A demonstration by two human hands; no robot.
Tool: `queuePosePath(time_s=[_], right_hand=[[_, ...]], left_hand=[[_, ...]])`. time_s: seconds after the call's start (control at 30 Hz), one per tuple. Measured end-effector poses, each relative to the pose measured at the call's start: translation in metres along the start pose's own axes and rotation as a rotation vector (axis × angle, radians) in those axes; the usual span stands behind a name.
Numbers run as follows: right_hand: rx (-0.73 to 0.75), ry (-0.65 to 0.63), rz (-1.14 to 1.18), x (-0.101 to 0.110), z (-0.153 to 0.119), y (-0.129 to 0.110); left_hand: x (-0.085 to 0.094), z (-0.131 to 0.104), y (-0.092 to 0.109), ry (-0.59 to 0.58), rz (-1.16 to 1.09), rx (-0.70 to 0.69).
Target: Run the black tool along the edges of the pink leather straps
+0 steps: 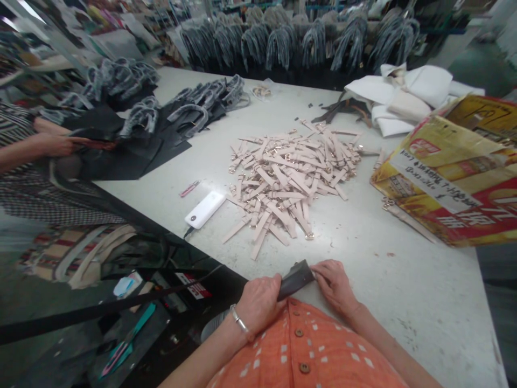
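My left hand is wrapped round a dark, folded leather-like piece close to my body, at the table's near edge. Thumb and fingers of my right hand are pinched together at that piece's right end; anything smaller between them is too small to make out. Beyond my hands lies a heap of pale pink straps with small gold-coloured buckles. Left of the heap are a white power bank-like device with a dark cable and a small pink-handled tool.
A yellow-red carton stands at the right, with white pieces behind it. On the left, a co-worker's hand holds dark material beside wrapped handles. Scissors lie lower left. Bundled handles hang at the back.
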State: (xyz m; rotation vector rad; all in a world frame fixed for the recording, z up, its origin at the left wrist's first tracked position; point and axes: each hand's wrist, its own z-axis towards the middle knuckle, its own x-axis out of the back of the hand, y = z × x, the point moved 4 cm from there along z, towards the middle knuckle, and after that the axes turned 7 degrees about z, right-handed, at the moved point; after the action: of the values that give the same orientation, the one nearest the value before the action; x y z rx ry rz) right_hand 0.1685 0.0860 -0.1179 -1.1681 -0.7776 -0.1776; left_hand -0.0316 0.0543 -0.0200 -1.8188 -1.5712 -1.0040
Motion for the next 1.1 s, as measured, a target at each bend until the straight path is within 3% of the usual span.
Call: queuePosePath(time_s=[0.37, 0.8, 1.1], right_hand=[[-0.034, 0.027, 0.023, 0.005, -0.005, 0.005], [-0.077, -0.008, 0.028, 0.006, -0.003, 0.007], [-0.154, 0.088, 0.078, 0.003, -0.009, 0.017]], left_hand=[[0.002, -0.004, -0.004, -0.034, 0.031, -0.016], [0.006, 0.009, 0.02, -0.038, 0.03, -0.128], [0.009, 0.017, 0.003, -0.019, 0.041, -0.138]])
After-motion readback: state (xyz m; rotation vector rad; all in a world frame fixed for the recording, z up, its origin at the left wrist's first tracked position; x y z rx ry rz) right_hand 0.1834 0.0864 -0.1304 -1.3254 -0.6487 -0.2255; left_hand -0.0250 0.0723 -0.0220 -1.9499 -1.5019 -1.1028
